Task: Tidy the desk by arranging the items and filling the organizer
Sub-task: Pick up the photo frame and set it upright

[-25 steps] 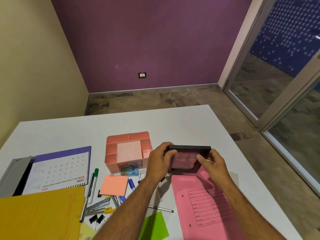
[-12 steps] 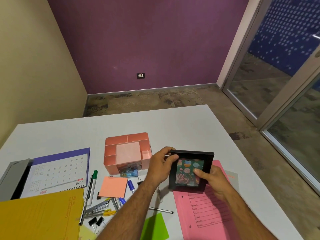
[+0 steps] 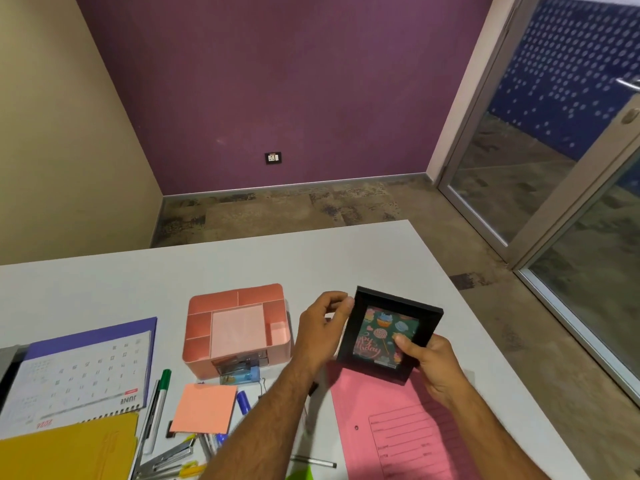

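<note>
Both hands hold a black frame up off the desk, above the far end of a pink folder. The frame faces the person, tilted, its picture showing cupcakes and a lollipop. The left hand grips the frame's left edge, fingers curled over the top corner. The right hand grips the lower right corner, its thumb pressed on the glass.

Just left of the left hand stands the pink organizer, with a pale pad in its middle compartment and small items showing in a drawer at its near face. Nearer the person lie an orange sticky pad, a blue marker beside it, and a green-capped marker farther left. A calendar lies to the left, a yellow folder overlapping its near edge. A stapler, some pens and a thin pen lie at the near edge, partly hidden by the left forearm
</note>
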The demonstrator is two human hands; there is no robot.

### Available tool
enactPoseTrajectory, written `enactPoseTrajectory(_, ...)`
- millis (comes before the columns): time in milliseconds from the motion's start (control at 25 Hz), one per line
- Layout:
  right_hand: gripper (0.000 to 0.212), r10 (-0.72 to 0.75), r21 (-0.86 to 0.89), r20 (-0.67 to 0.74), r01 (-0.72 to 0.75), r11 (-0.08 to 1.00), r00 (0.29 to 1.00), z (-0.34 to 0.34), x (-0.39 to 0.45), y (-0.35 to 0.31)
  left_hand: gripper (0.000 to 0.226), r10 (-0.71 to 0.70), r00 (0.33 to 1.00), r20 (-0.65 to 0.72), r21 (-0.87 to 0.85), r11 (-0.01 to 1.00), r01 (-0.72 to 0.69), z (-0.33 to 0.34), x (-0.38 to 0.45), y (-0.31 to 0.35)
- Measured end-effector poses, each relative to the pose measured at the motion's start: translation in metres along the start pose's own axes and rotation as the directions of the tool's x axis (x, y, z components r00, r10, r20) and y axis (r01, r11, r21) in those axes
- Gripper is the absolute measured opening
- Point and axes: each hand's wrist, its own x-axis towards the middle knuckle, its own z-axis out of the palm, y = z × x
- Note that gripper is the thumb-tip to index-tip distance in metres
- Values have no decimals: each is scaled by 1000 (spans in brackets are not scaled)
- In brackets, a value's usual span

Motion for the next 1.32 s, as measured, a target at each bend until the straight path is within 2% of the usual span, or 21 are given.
enactPoseTrajectory(80, 83, -29, -16, -32, 28, 999, 999, -8, 22, -12, 25, -41, 999, -10, 62, 997, 42, 8, 16, -11)
enactPoseTrajectory(120, 84, -44, -36, -46, 42, 998, 998, -13, 36, -19, 30, -60, 998, -2, 121, 991, 60, 12, 26, -20)
enactPoseTrajectory(280, 53, -78, -57, -106, 72, 996, 991, -27, 94, -45, 50, -82, 994, 69, 370, 927, 51, 28, 58, -57)
enactPoseTrajectory(400, 28, -102, -78, -155, 91, 993, 983, -36, 139, -56, 56, -28, 997, 73, 503, 864, -13, 42, 81, -80)
enactPoseTrajectory(480, 28, -109, -81, -164, 97, 992, 980, -38, 165, -65, 64, 52, 991, 122, 678, 725, -122, 48, 98, -94)
enactPoseTrajectory(560, 51, -126, -78, -184, 113, 991, 975, -41, 194, -72, 73, 62, 975, 214, 801, 559, -212, 55, 115, -112)
enactPoseTrajectory(600, 50, -134, -74, -189, 123, 990, 973, -42, 208, -75, 76, 59, 966, 253, 832, 497, -248, 58, 122, -120)
enactPoseTrajectory(680, 24, -137, -51, -208, 129, 990, 968, -45, 233, -80, 81, 41, 948, 314, 847, 440, -300, 62, 132, -134)
enactPoseTrajectory(800, 16, -123, -54, -245, 113, 992, 962, -51, 267, -84, 80, 34, 946, 322, 854, 420, -306, 64, 134, -151)
enactPoseTrajectory(920, 17, -104, -79, -256, 86, 993, 961, -56, 291, -84, 79, 80, 952, 297, 859, 413, -303, 64, 133, -155)
enactPoseTrajectory(1320, 31, -91, -174, -240, 49, 984, 966, -67, 329, -87, 78, 83, 957, 279, 872, 396, -288, 64, 134, -157)
